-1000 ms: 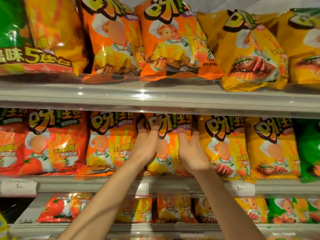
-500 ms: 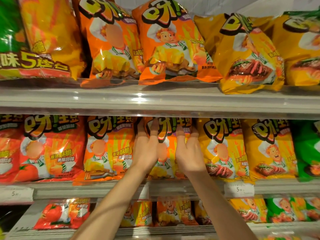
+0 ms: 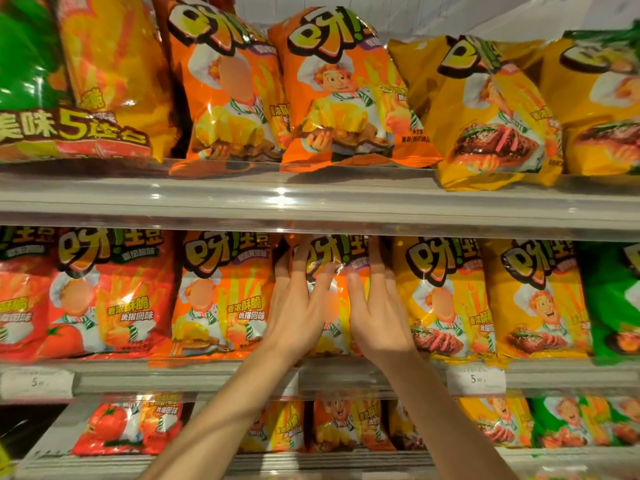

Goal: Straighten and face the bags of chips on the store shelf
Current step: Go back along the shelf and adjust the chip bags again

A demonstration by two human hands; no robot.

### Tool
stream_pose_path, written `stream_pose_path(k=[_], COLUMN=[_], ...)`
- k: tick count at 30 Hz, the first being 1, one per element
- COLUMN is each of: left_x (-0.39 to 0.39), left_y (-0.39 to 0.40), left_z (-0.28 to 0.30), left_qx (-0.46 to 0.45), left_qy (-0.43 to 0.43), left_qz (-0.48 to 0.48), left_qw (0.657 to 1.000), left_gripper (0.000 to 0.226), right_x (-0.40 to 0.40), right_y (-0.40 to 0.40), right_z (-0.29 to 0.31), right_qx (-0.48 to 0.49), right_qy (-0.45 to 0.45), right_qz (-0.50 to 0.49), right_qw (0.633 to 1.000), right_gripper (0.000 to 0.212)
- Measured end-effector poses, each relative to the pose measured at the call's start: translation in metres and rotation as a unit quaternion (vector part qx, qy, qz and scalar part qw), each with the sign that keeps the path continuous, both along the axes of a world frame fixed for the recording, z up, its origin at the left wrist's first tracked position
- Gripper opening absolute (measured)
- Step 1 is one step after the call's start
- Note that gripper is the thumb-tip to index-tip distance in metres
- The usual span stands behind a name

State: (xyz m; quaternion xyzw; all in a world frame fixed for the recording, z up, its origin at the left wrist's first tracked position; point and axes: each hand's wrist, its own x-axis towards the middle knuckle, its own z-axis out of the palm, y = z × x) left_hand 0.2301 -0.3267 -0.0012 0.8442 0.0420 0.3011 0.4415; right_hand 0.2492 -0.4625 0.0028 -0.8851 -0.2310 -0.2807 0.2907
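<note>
Both hands, the left hand (image 3: 298,313) and the right hand (image 3: 377,317), lie flat with straight fingers on the orange bag (image 3: 337,299) on the middle shelf (image 3: 207,375).

A hard push could squash the chips or tip the yellow bag (image 3: 443,299) beside it. The hands hide most of the orange bag, so I cannot tell if it stands straight.

Your orange chip bag (image 3: 334,271) stands upright on the middle shelf (image 3: 346,374) — face forward, between another orange bag (image 3: 221,296) and a yellow bag (image 3: 440,299), touching both.
</note>
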Motion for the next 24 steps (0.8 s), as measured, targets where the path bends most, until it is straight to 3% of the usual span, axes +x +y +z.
stream_pose_path(k=[4,7,11,14,18,24], left_x=[0.001,-0.006,-0.025,-0.031,-0.027,-0.020], left_y=[-0.002,-0.002,-0.006,-0.011,-0.018,-0.021], left_z=[-0.001,0.002,0.003,-0.003,-0.011,-0.014], left_qx=[0.021,0.052,0.142,0.244,0.266,0.267], left_qy=[-0.004,-0.002,-0.050,-0.061,-0.021,-0.045], left_qz=[0.012,0.020,0.040,0.064,0.065,0.053], left_qw=[1.000,0.998,0.988,0.966,0.961,0.961], left_gripper=[0.061,0.060,0.057,0.058,0.064,0.065], right_x=[0.005,-0.002,-0.009,-0.005,0.002,0.020], right_y=[-0.003,-0.012,-0.047,-0.079,-0.092,-0.101], right_z=[0.000,0.004,0.017,0.013,-0.001,-0.009], right_qx=[-0.075,-0.080,0.058,0.050,-0.029,-0.077], right_qy=[-0.031,-0.017,-0.004,-0.080,-0.034,-0.044], right_qz=[-0.013,0.037,0.059,-0.001,-0.138,-0.136], right_qw=[0.997,0.996,0.997,0.996,0.989,0.987], right_gripper=[0.047,0.040,0.049,0.044,0.073,0.079])
